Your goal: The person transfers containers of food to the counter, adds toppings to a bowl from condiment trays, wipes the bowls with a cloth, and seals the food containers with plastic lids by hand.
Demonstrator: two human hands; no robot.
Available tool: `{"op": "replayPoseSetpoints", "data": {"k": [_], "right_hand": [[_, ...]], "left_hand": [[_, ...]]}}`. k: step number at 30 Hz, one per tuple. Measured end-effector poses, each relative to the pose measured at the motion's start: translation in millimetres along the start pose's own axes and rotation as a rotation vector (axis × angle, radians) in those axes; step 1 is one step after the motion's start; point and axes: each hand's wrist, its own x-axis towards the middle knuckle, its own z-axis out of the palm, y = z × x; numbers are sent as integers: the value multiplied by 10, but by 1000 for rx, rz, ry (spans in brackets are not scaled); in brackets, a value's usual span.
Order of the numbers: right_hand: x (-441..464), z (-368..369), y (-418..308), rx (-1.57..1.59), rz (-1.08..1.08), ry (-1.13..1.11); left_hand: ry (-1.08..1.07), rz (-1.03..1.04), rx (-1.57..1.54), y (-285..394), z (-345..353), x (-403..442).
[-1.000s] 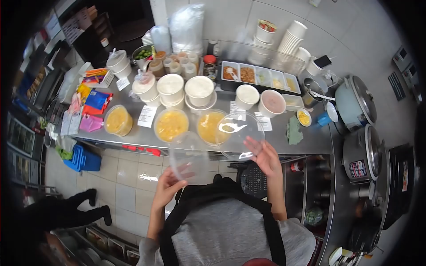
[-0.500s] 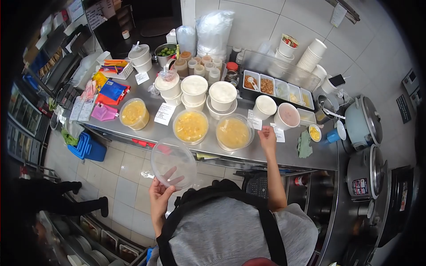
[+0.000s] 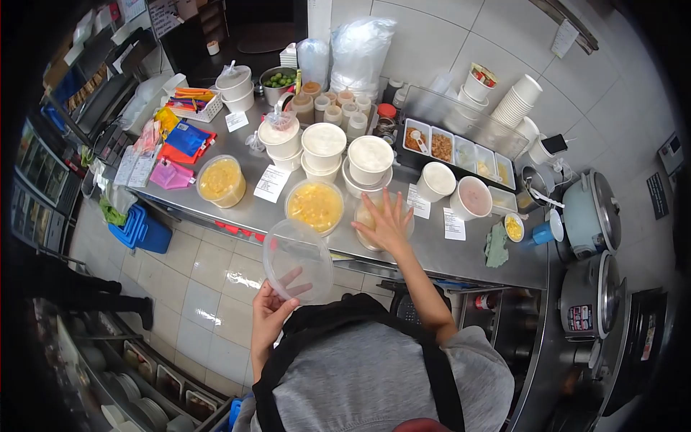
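Note:
My left hand [image 3: 271, 315] grips a clear round plastic lid [image 3: 301, 252] by its edge, held up in front of the counter's front edge. My right hand [image 3: 386, 226] is spread flat over a clear tub [image 3: 366, 243] with pale yellow contents, covering much of its top. Left of it stands a tub of yellow soup [image 3: 314, 206], partly overlapped by the lid. Another soup tub [image 3: 221, 181] is farther left. Behind my right hand is a stack of white lidded bowls [image 3: 370, 158], and a printed slip [image 3: 419, 201] lies to its right.
On the steel counter [image 3: 439, 248] are a white cup [image 3: 436, 181], a cup with pinkish contents [image 3: 473, 197], a green cloth [image 3: 496, 245] and a small bowl of yellow bits [image 3: 514, 227]. Sauce bottles [image 3: 333, 115] stand behind. A rice cooker [image 3: 592, 212] is at right. A person's legs [image 3: 108, 291] show at left.
My right hand has moved left from the slip onto the right-hand tub, its fingers now spread. My left hand still holds the lid, now slightly farther right in view.

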Motion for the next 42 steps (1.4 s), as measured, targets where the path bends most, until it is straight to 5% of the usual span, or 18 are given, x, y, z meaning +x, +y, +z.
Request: {"op": "replayPoseSetpoints", "data": {"k": [11, 17, 20, 24, 30, 34, 38, 42], "right_hand": [[-2, -31, 28, -47, 86, -112], [-57, 99, 28, -48, 60, 112], [-171, -23, -227, 317, -54, 367], [-521, -458, -1254, 1179, -414, -208], [-636, -273, -1650, 1154, -642, -453], [-768, -82, -1723, 1408, -553, -710], [-716, 45, -1645, 1305, -624, -757], [-430, 18, -1384, 1844, -46, -916]], "left_hand": [[159, 3, 101, -96, -104, 1], [162, 48, 72, -128, -195, -9], [242, 90, 150, -171, -242, -14], [375, 102, 411, -242, -303, -53], [494, 224, 564, -136, -285, -228], [504, 195, 415, -327, -399, -382], [506, 98, 82, -570, -652, -615], [640, 116, 7, -433, -702, -700]]}}
